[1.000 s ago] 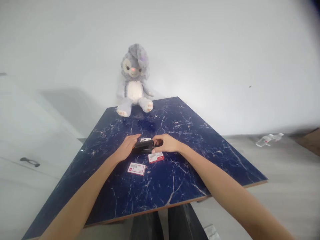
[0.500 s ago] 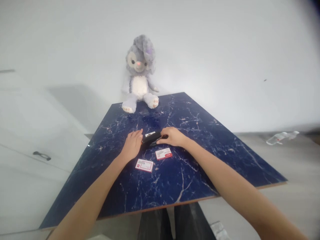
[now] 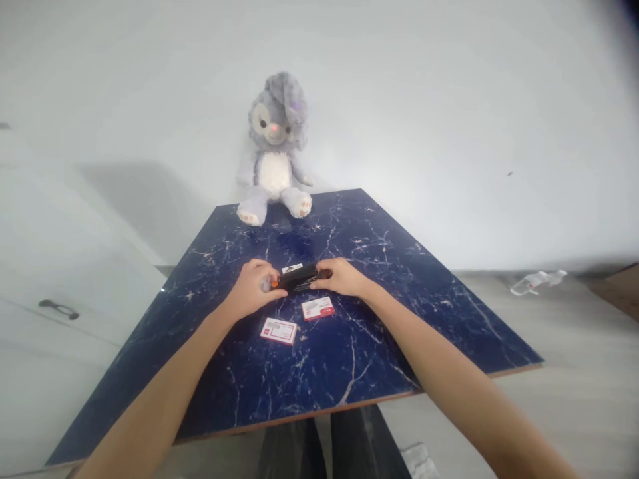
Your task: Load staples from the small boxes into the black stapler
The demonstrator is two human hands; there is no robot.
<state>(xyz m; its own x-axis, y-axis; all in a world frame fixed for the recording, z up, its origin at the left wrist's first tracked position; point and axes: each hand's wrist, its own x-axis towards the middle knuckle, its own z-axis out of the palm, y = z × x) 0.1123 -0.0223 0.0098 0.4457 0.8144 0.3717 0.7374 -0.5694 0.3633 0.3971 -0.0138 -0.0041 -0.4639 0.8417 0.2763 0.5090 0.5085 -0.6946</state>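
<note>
Basically gripping some black stapler-ish thing (image 3: pixel 299 276) in left hand (image 3: pixel 252 287) and right hand (image 3: pixel 342 276), back from the worktop (image 3: pixel 319 372)'s front edge.

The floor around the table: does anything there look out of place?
A clear object, perhaps plastic, lies on the floor right of the table; a similar one lies near the legs. Both look like litter.

Your left hand (image 3: pixel 257 286) points toward two o'clock; your right hand (image 3: pixel 342 276), between nine and ten. Both curled.

Prob. a home-type rm: plush toy (image 3: pixel 274 174) on marble-look tbl (image 3: pixel 319 366), plain wht wall (image 3: pixel 424 120).
</note>
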